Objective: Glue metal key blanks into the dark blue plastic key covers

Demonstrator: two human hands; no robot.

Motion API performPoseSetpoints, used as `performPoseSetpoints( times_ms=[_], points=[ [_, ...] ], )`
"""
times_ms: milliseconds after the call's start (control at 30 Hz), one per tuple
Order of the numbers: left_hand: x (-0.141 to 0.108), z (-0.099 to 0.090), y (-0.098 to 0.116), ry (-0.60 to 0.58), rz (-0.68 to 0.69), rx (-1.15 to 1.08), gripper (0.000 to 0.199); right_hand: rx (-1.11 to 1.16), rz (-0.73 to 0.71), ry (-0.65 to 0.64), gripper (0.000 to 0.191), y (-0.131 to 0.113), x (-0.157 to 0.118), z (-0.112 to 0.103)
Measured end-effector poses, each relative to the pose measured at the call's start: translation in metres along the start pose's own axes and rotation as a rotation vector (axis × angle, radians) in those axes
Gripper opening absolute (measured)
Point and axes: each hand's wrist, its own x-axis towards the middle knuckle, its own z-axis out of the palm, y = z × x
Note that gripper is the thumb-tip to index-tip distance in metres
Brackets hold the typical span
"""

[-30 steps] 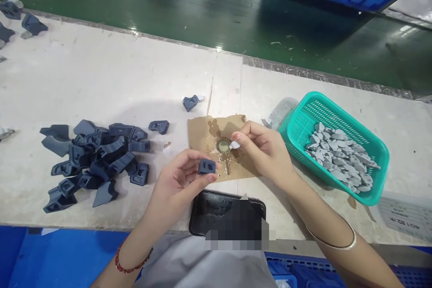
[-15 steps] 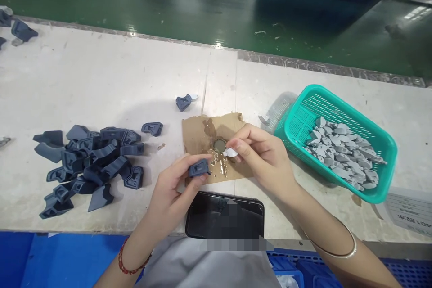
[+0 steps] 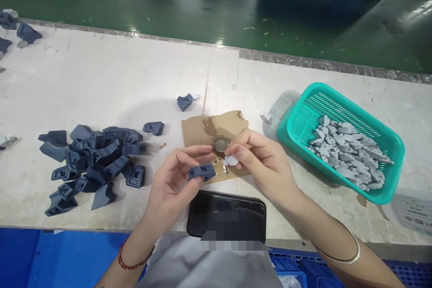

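Between the thumb and fingers of my left hand is a dark blue plastic part with a hollow in it. My right hand pinches a small light grey piece, its narrow end pointing left towards the blue part; the two are apart. Both hands are over the near edge of a brown cardboard sheet spotted with shiny wet liquid. A round, bottle-cap-like dish with a notched rim lies on the cardboard, close to my right fingertips.
Left is a heap of dark blue parts. A blue part with a grey piece attached lies behind the cardboard. A green basket holds many grey pieces at right. A black phone lies near the front edge.
The blue part has turned in my left hand, whose fingers have lifted and loosened around it. The grey piece in my right hand has shifted slightly downward, away from the dish.
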Motion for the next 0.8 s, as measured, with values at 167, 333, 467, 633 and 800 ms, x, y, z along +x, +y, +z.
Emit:
performPoseSetpoints(
  times_ms=[167,333,467,633,800],
  points=[
    [-0.0014,0.0000,0.0040,-0.099,-0.078,0.036,0.006,-0.011,-0.015,-0.023,0.028,0.0027,-0.0019,0.0023],
    [-0.0037,-0.0028,0.0027,-0.200,-0.140,0.209,0.022,-0.082,-0.065,-0.052,0.028,0.0068,-0.0044,0.0047],
    [-0.0065,-0.0059,-0.0009,-0.260,-0.167,0.272,0.025,-0.173,-0.097,-0.086,0.024,0.0082,-0.0056,0.0052],
    [-0.0062,-0.0070,-0.0016,-0.266,-0.167,0.293,0.026,-0.197,-0.167,-0.126,0.022,0.0082,-0.0056,0.0051],
    [-0.0066,-0.0063,-0.0019,-0.252,-0.162,0.319,0.028,-0.272,-0.243,-0.125,0.020,0.0074,-0.0051,0.0075]
  ],
)
